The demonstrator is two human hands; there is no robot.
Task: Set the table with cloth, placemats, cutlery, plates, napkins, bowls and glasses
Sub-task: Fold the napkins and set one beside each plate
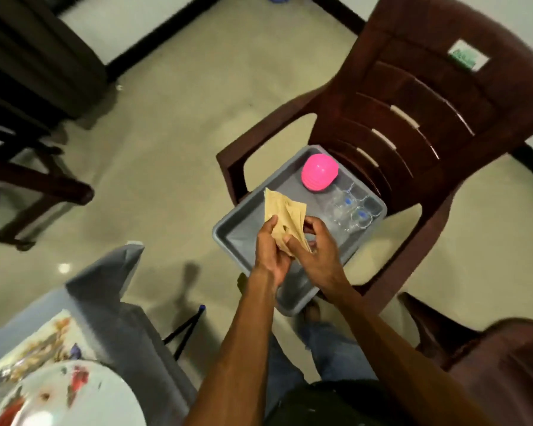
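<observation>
A bunch of tan napkins [282, 210] is held up over a grey tray [239, 233] that rests on the seat of a brown plastic chair [413, 112]. My left hand [270, 244] grips the napkins from the left and my right hand [316, 244] pinches them from the right. On the tray's far end sit a stack of upturned pink bowls [319, 176] and several clear glasses [353, 210]. At the bottom left, a white plate [74, 395] lies on a floral placemat [46, 339] over the grey tablecloth [111, 290].
A second brown chair [490, 361] stands at the lower right. Dark wooden furniture [28, 179] fills the left side. A black tripod leg [185, 330] stands on the cream floor beside the table corner. My jeans and bare foot [311, 312] show under the tray.
</observation>
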